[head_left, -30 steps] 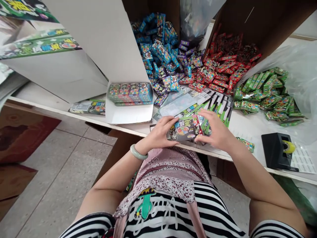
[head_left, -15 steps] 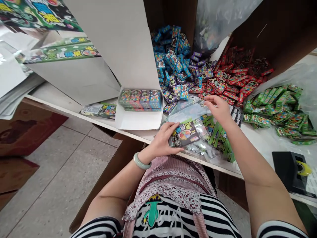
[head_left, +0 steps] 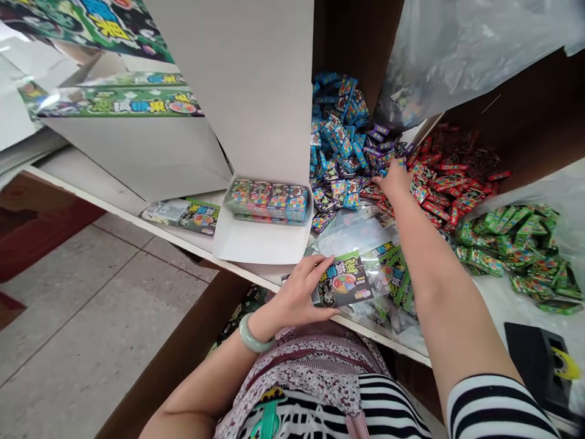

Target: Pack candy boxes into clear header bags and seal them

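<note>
My left hand [head_left: 304, 292] is closed on the left end of a flat black-and-green printed plastic packet [head_left: 345, 280] near the table's front edge, thumb below and fingers on top. A clear part of the packet stretches to its right, over more printed packets [head_left: 400, 277]. My right hand [head_left: 393, 180] reaches to the back, down among small purple candy boxes [head_left: 377, 157] and beside the heap of red candy boxes [head_left: 450, 189]. Its fingers are bent close together at the boxes; what lies between them is mostly hidden.
Blue candy boxes [head_left: 338, 134] heap at the back, green ones [head_left: 521, 244] in a clear bag at right. An opened white carton [head_left: 262, 244] holds a wrapped block of small boxes [head_left: 269, 201]. A black tape dispenser [head_left: 539, 360] stands front right. Printed cartons [head_left: 137, 103] stand left.
My right hand has left the packet, where a red box showed, and moved away to the purple and red boxes. My left hand keeps its hold. The view has shifted.
</note>
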A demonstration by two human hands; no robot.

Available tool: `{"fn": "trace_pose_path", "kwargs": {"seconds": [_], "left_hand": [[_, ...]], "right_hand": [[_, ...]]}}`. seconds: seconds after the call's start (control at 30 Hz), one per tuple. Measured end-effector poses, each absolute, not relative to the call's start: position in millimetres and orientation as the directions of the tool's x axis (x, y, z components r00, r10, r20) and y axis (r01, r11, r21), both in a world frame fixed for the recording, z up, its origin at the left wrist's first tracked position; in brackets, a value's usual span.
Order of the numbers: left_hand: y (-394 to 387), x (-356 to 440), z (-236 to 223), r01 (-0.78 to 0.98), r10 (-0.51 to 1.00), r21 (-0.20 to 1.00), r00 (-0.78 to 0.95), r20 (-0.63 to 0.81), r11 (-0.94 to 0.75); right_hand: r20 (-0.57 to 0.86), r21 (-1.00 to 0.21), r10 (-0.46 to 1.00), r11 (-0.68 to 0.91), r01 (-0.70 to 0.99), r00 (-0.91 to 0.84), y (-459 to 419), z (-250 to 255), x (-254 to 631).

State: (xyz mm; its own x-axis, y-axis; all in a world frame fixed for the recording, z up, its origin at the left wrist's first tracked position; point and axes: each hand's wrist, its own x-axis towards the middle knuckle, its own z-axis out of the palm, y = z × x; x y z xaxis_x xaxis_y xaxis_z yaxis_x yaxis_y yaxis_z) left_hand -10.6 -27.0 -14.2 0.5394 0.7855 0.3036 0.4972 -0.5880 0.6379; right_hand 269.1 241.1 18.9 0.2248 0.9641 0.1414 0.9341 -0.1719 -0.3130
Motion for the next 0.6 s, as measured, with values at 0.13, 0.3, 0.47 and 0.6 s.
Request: {"fn": "trace_pose_path", "kwargs": {"seconds": [0.13,0.3,0.47,0.6], "left_hand": [[-22,-13,-13,0.517,0.794,0.623,0.519,0.317,-0.587],[-22,-14,-11,0.512,0.803,0.638,0.503,0.319,-0.575],[-24,-11,-9,0.504,0.794,0.64,0.526,0.305,-0.58],[-25,-9,-10,0.517,0.795,0.636,0.54,0.277,-0.573]], "right_hand": [[0.201,-0.485,0.95,-0.114,0.867,0.237,239,15,294],[0.052,-0.909,0.968,-0.056,0.414,0.245,190,12,328],[0.021,-0.997,0.994,0.012,0.082,0.109,111,16,345],[-0.008,-0.976,0.997,-0.023,0.215,0.073,77,15,349]]}}
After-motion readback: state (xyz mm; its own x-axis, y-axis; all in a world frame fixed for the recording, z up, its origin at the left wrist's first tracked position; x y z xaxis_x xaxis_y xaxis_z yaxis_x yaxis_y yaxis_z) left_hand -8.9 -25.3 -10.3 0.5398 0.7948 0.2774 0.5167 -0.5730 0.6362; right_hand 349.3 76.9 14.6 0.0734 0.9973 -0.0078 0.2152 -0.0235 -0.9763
